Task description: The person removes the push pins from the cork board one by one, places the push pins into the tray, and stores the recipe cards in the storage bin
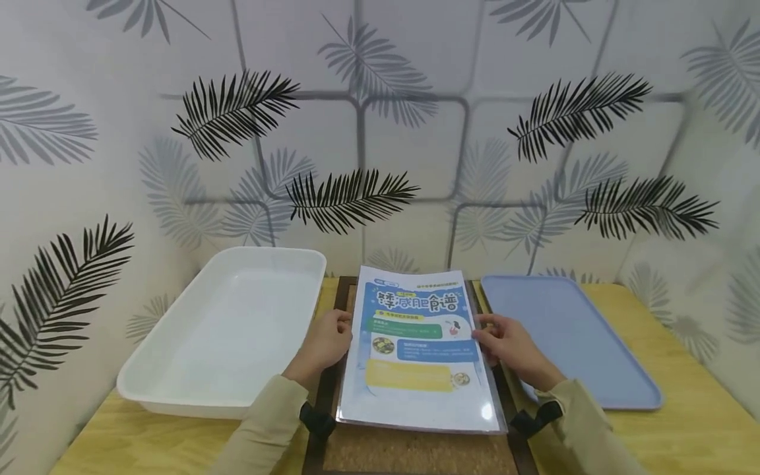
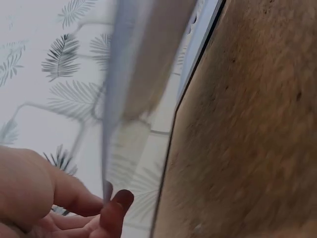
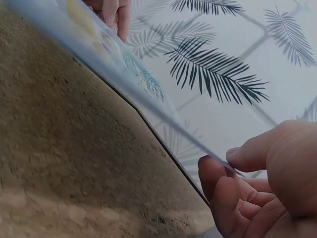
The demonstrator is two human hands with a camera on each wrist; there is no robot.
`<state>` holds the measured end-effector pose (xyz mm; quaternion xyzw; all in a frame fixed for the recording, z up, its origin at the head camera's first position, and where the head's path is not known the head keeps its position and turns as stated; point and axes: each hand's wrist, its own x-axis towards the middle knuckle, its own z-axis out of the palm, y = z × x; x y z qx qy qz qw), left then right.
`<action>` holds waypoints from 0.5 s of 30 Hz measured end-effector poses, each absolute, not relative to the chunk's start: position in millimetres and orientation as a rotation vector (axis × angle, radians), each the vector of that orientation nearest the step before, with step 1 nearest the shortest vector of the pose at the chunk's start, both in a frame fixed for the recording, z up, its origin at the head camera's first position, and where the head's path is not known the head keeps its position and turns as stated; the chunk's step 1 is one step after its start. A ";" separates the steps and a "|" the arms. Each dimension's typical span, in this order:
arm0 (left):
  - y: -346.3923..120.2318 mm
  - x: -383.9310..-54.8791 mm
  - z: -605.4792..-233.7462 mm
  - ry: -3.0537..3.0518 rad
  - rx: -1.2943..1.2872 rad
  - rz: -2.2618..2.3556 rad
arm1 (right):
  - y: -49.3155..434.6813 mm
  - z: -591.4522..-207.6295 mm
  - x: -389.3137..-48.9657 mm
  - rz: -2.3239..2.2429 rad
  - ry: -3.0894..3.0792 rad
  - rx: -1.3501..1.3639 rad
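Note:
A laminated sheet (image 1: pixel 415 396) with blue, green and yellow printed blocks is held up over a cork board (image 1: pixel 415 452) in a dark wooden frame. My left hand (image 1: pixel 329 340) pinches the sheet's left edge; in the left wrist view its thumb and fingertips (image 2: pixel 113 216) close on that edge. The right hand (image 1: pixel 505 343) pinches the opposite edge, thumb (image 3: pixel 247 152) on the printed side and fingers behind in the right wrist view. Both wrist views show a gap between the sheet and the cork surface (image 2: pixel 252 124). The sheet covers much of the board.
A deep white tray (image 1: pixel 222 404) stands left of the board, and a shallow blue tray (image 1: pixel 570 330) lies to its right. Both are on a yellow wood-grain table (image 1: pixel 700 422). Behind them rises a wall (image 1: pixel 410 231) with a leaf pattern.

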<state>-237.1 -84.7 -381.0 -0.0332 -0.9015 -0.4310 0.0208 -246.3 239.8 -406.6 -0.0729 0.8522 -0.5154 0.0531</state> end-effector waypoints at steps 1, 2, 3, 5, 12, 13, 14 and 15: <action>-87.7 -236.5 -379.1 -2.823 -0.102 -1.335 | 237.6 -407.0 -245.7 -1.563 2.593 -0.241; -90.6 -236.1 -377.2 -2.850 -0.104 -1.322 | 235.2 -407.0 -245.1 -1.563 2.596 -0.262; -93.7 -236.2 -375.4 -2.868 -0.100 -1.333 | 232.7 -406.8 -244.9 -1.556 2.604 -0.289; -100.6 -236.7 -371.6 -2.903 -0.070 -1.328 | 227.2 -405.2 -244.8 -1.540 2.615 -0.344; -127.9 -241.4 -356.7 -3.002 -0.111 -1.180 | 206.5 -394.3 -248.3 -1.527 2.513 -0.439; -132.7 -242.3 -354.8 -3.014 -0.119 -1.158 | 202.7 -393.2 -249.5 -1.526 2.498 -0.448; -137.9 -242.5 -352.8 -3.027 -0.120 -1.139 | 198.3 -391.9 -250.5 -1.524 2.484 -0.461; -143.5 -242.6 -350.8 -3.038 -0.116 -1.128 | 193.6 -391.6 -251.9 -1.526 2.467 -0.477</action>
